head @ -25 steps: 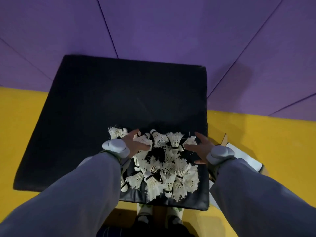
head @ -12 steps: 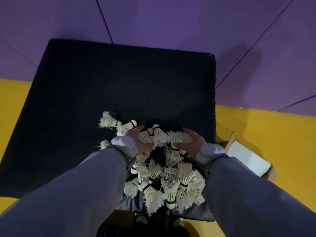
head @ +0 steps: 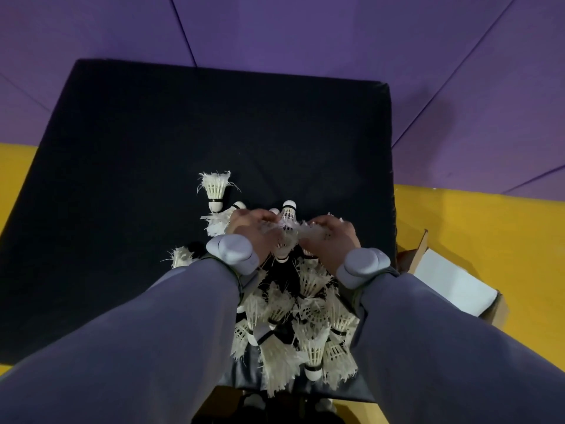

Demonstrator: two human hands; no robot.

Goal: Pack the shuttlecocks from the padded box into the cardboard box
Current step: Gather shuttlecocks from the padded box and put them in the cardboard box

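Note:
A heap of white feather shuttlecocks lies at the near edge of the black padded box. My left hand and my right hand are pressed together at the far end of the heap, fingers curled around a bunch of shuttlecocks between them. One shuttlecock stands apart just beyond my left hand, and another lies to the left of my left wrist. The cardboard box sits on the floor to the right, with a flap raised and a white inside.
The padded box rests on a yellow floor strip with purple mats beyond. Grey sleeves and grey wrist devices cover both my forearms. My feet show below the padded box's near edge.
Both hands have closed in from either side of the heap and now clasp a bunch of shuttlecocks between them. A few shuttlecocks were pushed out to the left.

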